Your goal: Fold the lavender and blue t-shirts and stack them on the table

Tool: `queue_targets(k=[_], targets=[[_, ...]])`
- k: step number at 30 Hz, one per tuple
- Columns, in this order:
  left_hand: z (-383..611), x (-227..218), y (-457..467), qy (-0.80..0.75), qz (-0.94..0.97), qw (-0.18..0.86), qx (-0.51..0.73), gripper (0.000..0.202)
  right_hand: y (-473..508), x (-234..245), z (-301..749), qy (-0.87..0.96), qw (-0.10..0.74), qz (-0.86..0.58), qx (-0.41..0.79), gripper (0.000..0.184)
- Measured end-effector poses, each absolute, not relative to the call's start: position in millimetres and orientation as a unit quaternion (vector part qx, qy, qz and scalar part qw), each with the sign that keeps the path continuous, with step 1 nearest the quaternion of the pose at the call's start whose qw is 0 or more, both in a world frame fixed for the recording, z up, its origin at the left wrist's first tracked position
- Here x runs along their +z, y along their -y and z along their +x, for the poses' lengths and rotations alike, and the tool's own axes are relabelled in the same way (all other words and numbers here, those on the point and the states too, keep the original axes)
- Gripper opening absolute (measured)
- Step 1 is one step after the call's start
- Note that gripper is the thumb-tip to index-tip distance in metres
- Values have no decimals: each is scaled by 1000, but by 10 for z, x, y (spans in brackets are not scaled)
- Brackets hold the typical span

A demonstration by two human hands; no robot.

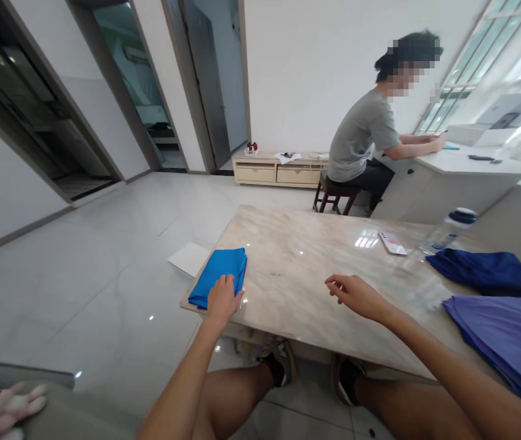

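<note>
My left hand (222, 297) rests on the near end of a folded bright blue cloth (219, 274) at the left corner of the marble table (297, 275), fingers curled down on it. My right hand (356, 294) hovers over the table's middle, fingers loosely bent and apart, holding nothing. A purple cloth (508, 336) lies under my right forearm side at the right, and a dark blue cloth (490, 270) lies beyond it.
A clear plastic bottle (444, 235) lies on the table beside a phone (392, 242). A white sheet (189, 258) lies on the floor past the table's left corner. Another person sits on a stool (334, 197) at a white desk (462, 168). A low cabinet (279, 170) stands against the wall.
</note>
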State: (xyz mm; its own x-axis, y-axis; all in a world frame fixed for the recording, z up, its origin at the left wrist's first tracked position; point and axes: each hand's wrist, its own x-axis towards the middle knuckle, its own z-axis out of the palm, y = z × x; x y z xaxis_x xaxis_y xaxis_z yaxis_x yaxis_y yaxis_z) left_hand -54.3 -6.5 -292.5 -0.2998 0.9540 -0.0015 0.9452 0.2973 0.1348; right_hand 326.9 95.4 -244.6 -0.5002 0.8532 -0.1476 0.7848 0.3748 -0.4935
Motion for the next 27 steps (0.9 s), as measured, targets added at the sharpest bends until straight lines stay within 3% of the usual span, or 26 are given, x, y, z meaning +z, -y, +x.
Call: queue_targets(k=[3,7,9,17,21,24,27], targets=[[-747,-2985,13,-826,559,60,43,39,-947,-2445,3160,829,64,-499,244,45],[-1006,-3072,-48,-823,551,122,70,20,-911,-2412,3000,841,65,-483,236,48],[-1116,-3110,-60,-818,551,141,89,19,-882,-2371,2931,846,64,-473,237,49],[-1025,-3229,-55,-816,563,99,85,36,-745,-2265,2815,852,64,-445,266,47],[-949,-3260,-88,-832,545,86,60,25,-707,-2410,2808,852,70,-432,287,44],[-989,-3274,-132,-835,525,110,123,11,-687,-2547,2784,854,72,-427,287,46],[-1055,-3261,-160,-836,489,148,203,13,-636,-2655,2764,860,85,-417,283,51]])
